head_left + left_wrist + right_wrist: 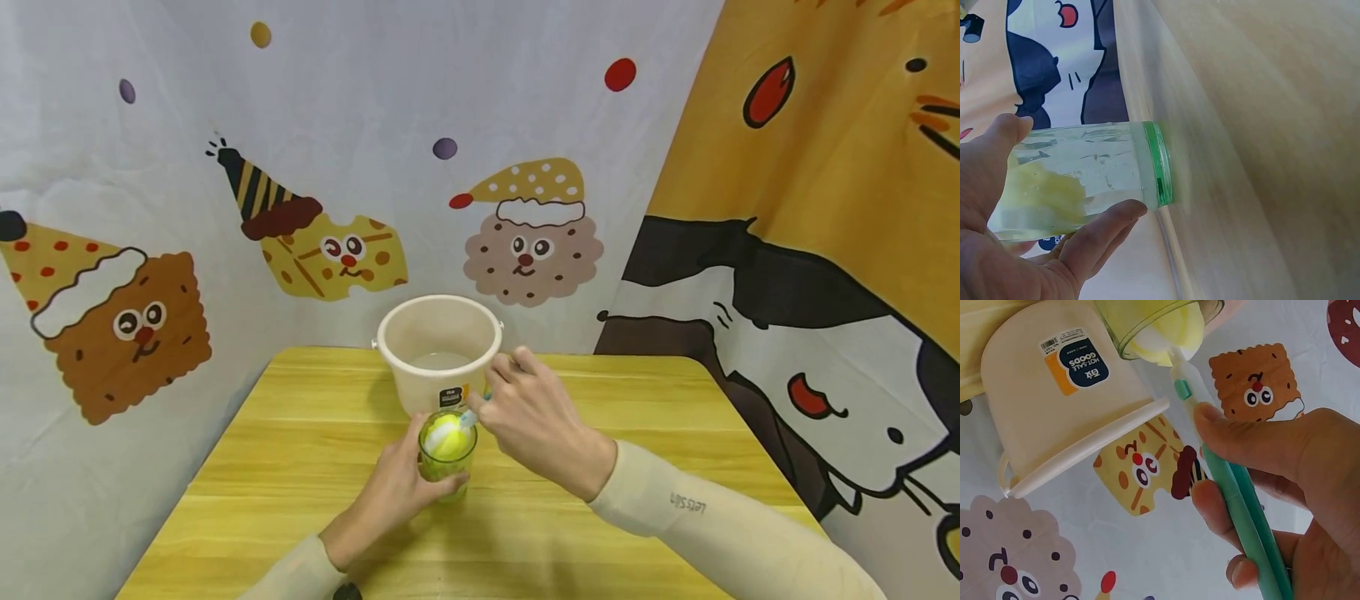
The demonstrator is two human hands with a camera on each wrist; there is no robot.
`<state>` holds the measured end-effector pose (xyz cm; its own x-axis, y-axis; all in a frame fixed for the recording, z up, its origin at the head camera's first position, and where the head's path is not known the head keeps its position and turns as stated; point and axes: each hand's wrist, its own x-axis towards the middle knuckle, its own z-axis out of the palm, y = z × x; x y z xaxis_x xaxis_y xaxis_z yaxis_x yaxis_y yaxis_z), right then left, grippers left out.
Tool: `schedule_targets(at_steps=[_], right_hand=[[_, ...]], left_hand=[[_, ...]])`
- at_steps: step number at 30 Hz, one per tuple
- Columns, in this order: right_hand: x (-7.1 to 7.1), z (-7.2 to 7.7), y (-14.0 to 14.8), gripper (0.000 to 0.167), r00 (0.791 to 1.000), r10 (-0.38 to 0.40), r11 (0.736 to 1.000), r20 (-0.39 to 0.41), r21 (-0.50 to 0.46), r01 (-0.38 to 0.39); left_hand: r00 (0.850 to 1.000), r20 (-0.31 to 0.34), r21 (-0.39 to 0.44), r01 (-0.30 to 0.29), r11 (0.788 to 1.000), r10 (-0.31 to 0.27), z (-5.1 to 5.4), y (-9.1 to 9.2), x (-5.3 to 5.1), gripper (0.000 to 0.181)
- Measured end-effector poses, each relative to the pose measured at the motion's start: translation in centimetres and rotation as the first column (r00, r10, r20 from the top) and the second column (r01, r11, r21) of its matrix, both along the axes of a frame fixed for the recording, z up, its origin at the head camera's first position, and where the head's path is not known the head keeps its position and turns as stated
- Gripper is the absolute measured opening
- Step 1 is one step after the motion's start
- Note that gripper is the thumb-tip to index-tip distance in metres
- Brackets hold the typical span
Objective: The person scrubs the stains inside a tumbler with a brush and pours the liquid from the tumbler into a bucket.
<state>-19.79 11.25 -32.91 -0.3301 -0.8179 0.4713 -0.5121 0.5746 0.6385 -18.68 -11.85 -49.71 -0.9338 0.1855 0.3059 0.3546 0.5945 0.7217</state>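
Head view: the camera looked forward and down from above the counter (600, 533), far enough back to include its far edge and the printed backdrop (360, 100). Left wrist view: turned on its side, it faced the glass (1079, 181) from close range, low over the counter. Right wrist view: nearly inverted, it looked closely along the green handle (1235, 500) toward the glass, sharing the bucket (1072, 419) with the head view.

Read "HOT-SALE GOODS" on label (1088, 365) of bucket (1066, 419), with barcode (1050, 344). Noted upside-down lettering (687, 502) on right sleeve (720, 533), beginning "Let's", only partly legible.
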Motion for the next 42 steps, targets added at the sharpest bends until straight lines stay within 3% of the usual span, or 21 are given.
schedule_targets(at_steps=[5,13,29,36,42], right_hand=[[0.2,-0.2,-0.3,0.015,1.000,-0.007,1.000,-0.021,0.005,0.008],[0.4,-0.1,-0.7,0.009,0.998,-0.036,0.999,-0.053,0.027,0.038],[0.7,0.6,-1.7,0.021,0.997,-0.053,0.996,-0.047,0.076,0.057],[0.6,0.7,-1.8,0.024,0.997,-0.069,0.993,-0.035,0.089,0.072],[0.4,1.0,-1.9,0.026,0.998,-0.068,0.992,-0.010,0.108,0.069]], left_hand=[[1.000,-0.020,-0.008,-0.007,1.000,0.007,0.0,0.0,0.0,0.092],[1.000,0.002,-0.020,-0.020,1.000,0.020,0.0,0.0,0.0,0.094],[1.000,-0.013,-0.029,-0.008,1.000,0.007,0.0,-0.2,0.1,0.094],[1.000,0.023,-0.015,-0.016,1.000,0.017,0.1,-0.1,0.0,0.097],[1.000,0.015,-0.016,-0.017,1.000,0.017,0.0,0.0,0.0,0.098]])
